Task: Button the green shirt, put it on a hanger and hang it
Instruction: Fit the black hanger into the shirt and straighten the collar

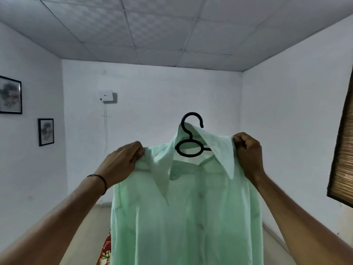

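Head camera view, looking across a white-walled room: a pale green shirt (187, 207) hangs in mid-air, held up in front of the person at about chest height, between two raised arms. The left hand (122, 159) pinches the shirt's left shoulder, fingers curled over the fabric. The right hand (248, 150) is closed into a fist round the cloth at the right shoulder, just beside the collar point. A black hanger (189, 136) sits inside the neck opening; its curved hook rises above the collar, and a rounded loop shows below it. The fabric is thin, soft and slightly crinkled, with long pointed collar wings. Small pale buttons run down the closed front. A thin dark cord bracelet (101, 178) circles the left wrist. Two framed pictures (10, 94) hang on the left wall.
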